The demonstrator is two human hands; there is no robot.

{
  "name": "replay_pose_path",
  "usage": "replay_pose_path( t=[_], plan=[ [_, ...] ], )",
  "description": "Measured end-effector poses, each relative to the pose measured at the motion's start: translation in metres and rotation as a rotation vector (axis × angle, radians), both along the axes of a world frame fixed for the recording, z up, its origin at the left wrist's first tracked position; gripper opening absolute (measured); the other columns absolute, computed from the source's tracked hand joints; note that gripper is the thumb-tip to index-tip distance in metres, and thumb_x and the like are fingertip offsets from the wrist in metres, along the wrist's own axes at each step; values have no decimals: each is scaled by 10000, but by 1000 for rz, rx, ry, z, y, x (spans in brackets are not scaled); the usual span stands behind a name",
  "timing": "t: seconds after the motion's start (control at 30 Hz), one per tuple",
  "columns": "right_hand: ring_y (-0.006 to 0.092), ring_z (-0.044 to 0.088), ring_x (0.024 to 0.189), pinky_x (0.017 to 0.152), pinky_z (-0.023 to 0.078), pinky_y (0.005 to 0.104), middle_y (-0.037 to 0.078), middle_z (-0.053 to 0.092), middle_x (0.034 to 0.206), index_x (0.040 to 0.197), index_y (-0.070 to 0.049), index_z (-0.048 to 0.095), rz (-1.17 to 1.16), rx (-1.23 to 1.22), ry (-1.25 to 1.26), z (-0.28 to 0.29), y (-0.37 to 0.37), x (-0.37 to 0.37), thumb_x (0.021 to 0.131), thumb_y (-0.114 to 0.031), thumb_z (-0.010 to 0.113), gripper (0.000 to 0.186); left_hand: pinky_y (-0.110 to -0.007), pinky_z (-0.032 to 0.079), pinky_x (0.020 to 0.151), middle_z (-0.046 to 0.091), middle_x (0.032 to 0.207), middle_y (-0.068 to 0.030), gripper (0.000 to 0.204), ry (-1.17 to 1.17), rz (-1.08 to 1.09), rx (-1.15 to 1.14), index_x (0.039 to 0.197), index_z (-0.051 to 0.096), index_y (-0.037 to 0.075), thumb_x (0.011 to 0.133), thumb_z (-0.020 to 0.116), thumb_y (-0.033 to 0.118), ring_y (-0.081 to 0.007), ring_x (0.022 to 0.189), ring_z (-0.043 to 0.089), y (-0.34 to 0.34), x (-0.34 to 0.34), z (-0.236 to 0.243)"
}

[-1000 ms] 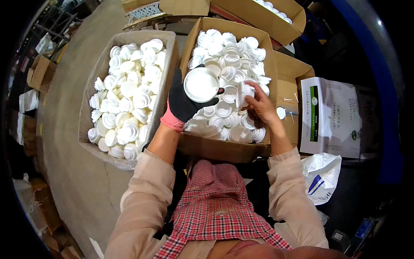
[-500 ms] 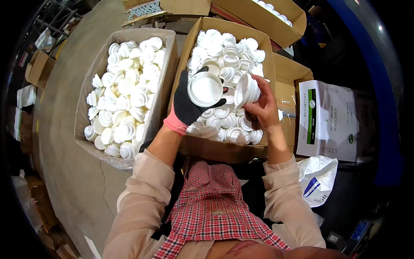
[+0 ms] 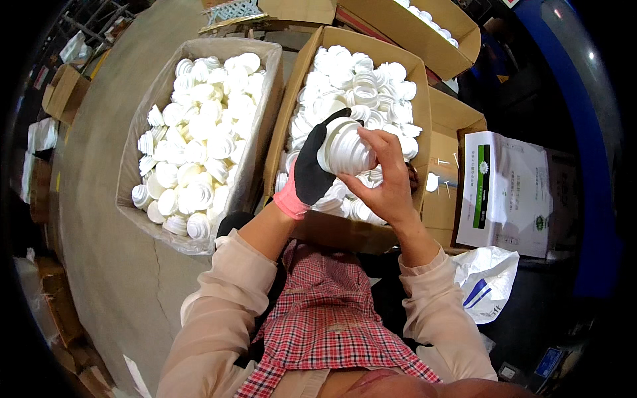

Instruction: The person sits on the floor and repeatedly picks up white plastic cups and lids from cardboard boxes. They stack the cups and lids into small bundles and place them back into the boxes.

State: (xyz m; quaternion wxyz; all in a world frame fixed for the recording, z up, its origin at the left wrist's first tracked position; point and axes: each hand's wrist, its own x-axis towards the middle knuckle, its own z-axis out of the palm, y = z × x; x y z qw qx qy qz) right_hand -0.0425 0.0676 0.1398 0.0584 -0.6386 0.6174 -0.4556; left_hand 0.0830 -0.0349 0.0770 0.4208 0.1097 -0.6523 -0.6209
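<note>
Above the open cardboard box (image 3: 345, 233) in front of me, both hands close around white ribbed plastic caps (image 3: 350, 150), round and stepped like screw lids. My left hand (image 3: 310, 174), in a black glove with a pink cuff, grips the flat, wider side. My bare right hand (image 3: 388, 180) holds the ribbed end with thumb and fingers. The two caps seen apart earlier now sit together between the hands; whether they are nested or joined is hidden. Beneath the hands, a heap of similar white caps (image 3: 385, 86) fills the box.
On the left stands a plastic-lined box (image 3: 133, 126) full of cream-white caps (image 3: 199, 129). Another carton (image 3: 458, 56) with white pieces lies beyond. To the right are a carton with thin white sticks (image 3: 443, 169), a white printed box (image 3: 507, 192) and a white plastic bag (image 3: 488, 282).
My right hand has moved left and brought its ribbed cap against the one in my left hand. The left hand has turned its cap from face-up to sideways.
</note>
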Motion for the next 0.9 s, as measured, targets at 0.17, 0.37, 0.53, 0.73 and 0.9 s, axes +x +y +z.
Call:
replay_pose_path(
  t=[0.17,0.37,0.53,0.73,0.9],
  plan=[
    [329,557,1049,870,491,399,150,499,1191,1282,-106,546,-6,-56,73,-2,-2,-2,652,-74,812,685,-359,416,1040,512,1358,-113,421,22,-48,102,1401,415,-1,988,476,52,-209,1223,509,-2,1,0],
    [327,539,1087,888,483,397,147,493,1210,1282,-111,549,13,-20,79,-4,-1,-4,659,-55,796,673,-363,407,1052,495,1377,-116,424,119,-131,209,1415,398,3,1002,460,77,-227,1243,497,0,-1,-1],
    [326,531,1092,873,483,392,146,490,1214,1278,-116,557,8,-24,63,-5,-1,-2,662,-56,791,662,-351,407,1052,488,1383,-119,451,145,-190,334,1423,389,6,995,489,106,-229,1247,498,-1,-3,3],
    [325,529,1067,858,476,379,135,492,1209,1278,-124,562,3,-11,101,-5,0,-5,639,-85,824,692,-304,398,1029,510,1351,-71,683,39,-241,449,1455,365,28,855,688,77,-151,1209,495,5,5,23],
    [202,518,945,855,431,313,99,554,1128,1233,-22,571,38,-38,-823,-20,-5,-11,909,-373,662,486,-312,397,1039,520,1367,-84,696,19,-371,492,1427,407,-1,807,716,67,-157,1213,505,9,1,25]
  ],
)
